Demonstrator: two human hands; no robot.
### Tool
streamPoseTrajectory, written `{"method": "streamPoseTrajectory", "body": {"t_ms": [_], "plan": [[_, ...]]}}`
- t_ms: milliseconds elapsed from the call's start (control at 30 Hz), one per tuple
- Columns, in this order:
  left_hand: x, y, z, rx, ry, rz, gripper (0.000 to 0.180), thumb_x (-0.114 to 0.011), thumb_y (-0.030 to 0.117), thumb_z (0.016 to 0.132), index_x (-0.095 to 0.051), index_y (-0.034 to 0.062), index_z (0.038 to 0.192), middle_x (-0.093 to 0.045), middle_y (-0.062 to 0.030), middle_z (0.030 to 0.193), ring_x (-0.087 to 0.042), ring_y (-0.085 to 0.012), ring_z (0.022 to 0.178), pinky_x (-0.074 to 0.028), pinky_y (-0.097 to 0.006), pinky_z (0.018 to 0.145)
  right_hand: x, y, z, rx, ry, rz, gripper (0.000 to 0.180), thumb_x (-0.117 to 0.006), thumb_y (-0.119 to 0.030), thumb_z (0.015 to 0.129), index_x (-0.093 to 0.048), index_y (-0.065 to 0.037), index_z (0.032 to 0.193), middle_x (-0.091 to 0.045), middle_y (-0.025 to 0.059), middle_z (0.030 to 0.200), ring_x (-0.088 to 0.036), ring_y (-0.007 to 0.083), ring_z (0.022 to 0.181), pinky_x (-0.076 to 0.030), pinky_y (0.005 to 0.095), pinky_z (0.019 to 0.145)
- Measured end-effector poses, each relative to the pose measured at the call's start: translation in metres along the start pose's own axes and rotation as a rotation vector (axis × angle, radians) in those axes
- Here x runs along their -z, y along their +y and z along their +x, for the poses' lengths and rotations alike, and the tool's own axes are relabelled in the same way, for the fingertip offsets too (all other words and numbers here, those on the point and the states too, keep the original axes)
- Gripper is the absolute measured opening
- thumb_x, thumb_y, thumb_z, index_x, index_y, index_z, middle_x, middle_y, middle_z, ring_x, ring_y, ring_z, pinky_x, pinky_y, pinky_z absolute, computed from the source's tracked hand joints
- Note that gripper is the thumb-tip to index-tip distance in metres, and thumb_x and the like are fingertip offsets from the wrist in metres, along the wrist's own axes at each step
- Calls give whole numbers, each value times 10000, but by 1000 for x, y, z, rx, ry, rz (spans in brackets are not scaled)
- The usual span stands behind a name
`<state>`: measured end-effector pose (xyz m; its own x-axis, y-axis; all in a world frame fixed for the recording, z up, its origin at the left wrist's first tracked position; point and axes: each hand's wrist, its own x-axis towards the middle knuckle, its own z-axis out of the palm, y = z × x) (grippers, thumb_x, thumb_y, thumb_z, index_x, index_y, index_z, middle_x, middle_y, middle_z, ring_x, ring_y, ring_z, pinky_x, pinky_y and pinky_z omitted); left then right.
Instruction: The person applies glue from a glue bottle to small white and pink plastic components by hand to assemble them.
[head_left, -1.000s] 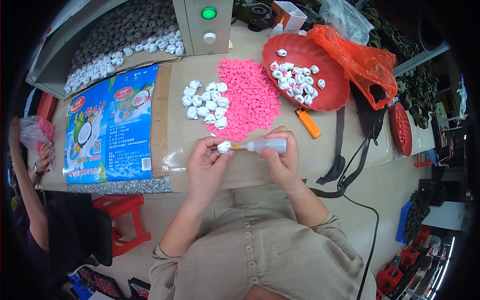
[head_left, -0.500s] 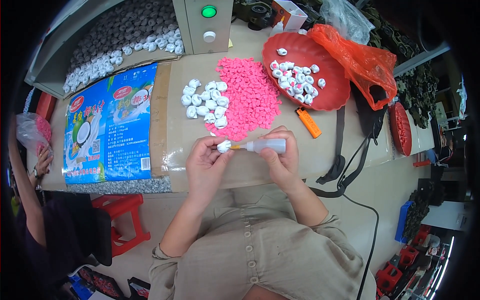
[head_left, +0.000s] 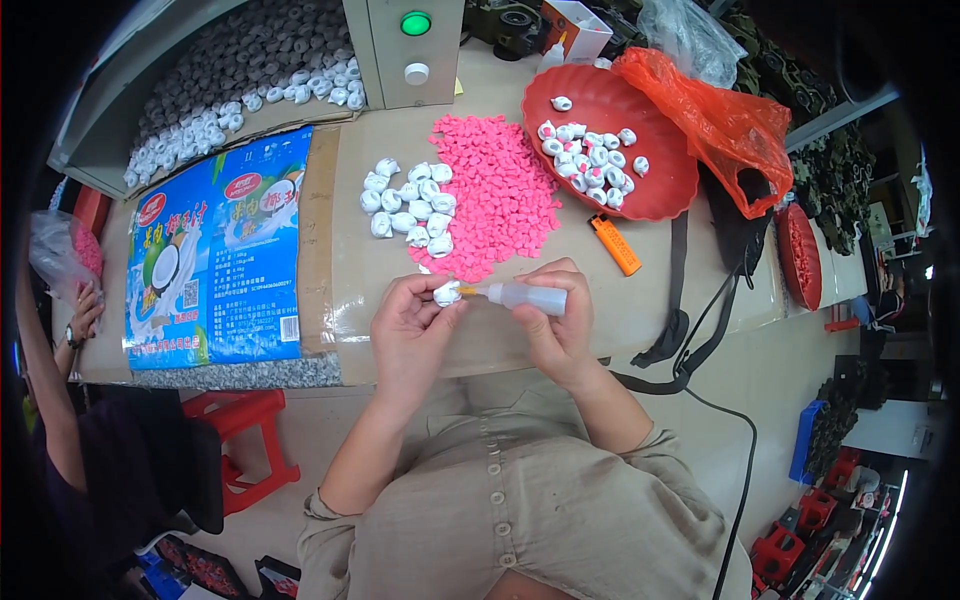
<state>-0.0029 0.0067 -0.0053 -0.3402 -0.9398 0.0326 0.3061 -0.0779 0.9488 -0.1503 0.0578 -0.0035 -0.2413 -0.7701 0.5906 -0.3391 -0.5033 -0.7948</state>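
Between thumb and fingers, my left hand [head_left: 411, 318] pinches a small white molded piece [head_left: 447, 294]. A translucent squeeze bottle [head_left: 530, 297] lies sideways in my right hand [head_left: 562, 335], its yellowish nozzle tip touching or almost touching the white piece. Just beyond my hands spreads a pile of small pink pieces [head_left: 495, 190]. To its left sits a cluster of loose white pieces [head_left: 408, 205]. A red scalloped dish [head_left: 660, 185] at the right bears more white pieces, some with pink on them.
An orange lighter [head_left: 615, 245] lies below the dish, and a red plastic bag [head_left: 700, 110] overlaps its rim. Blue printed cardboard [head_left: 215, 250] covers the table's left part. A grey box with a green light [head_left: 405, 50] stands behind. Another person's hand [head_left: 87, 312] holds a clear bag at far left.
Both hands keep nearly the same pose. My right hand and the bottle have shifted very slightly left, and the nozzle stays at the white piece.
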Motion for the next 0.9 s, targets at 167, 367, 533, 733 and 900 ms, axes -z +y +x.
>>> {"method": "streamPoseTrajectory", "body": {"t_ms": [167,367,533,733,900], "plan": [[0,0,0,18,9,1,265,-556,-114,721,-467,-36,958,-500,-61,888,-529,-90,803,-459,-188,681,0,-2,0,101,-1,-111,300,-603,-97,747,-419,-13,969,-511,138,856,-469,209,705,-398,288,621],[-1,1,0,12,23,3,266,-556,-114,720,-465,-34,956,-504,-61,871,-525,-86,791,-454,-182,672,1,-4,2,158,-13,-176,307,-608,-86,741,-421,-8,971,-512,138,857,-473,209,706,-401,290,611],[0,2,0,-3,20,3,266,-555,-118,718,-463,-32,952,-503,-60,866,-525,-89,791,-453,-184,681,2,-3,1,136,-9,-163,309,-608,-85,741,-421,-8,974,-511,133,849,-471,207,703,-398,284,607],[0,0,0,-18,21,17,266,-550,-129,714,-464,-29,945,-487,-56,886,-516,-95,821,-454,-199,718,2,-2,0,82,1,-114,290,-597,-90,752,-421,-9,968,-508,124,841,-467,199,692,-394,279,599],[1,-1,1,-18,22,12,268,-545,-138,710,-463,-29,942,-470,-52,902,-505,-98,843,-453,-209,742,2,-2,-1,12,4,-60,275,-590,-95,759,-422,-9,959,-504,121,830,-466,192,691,-392,276,595]]}}
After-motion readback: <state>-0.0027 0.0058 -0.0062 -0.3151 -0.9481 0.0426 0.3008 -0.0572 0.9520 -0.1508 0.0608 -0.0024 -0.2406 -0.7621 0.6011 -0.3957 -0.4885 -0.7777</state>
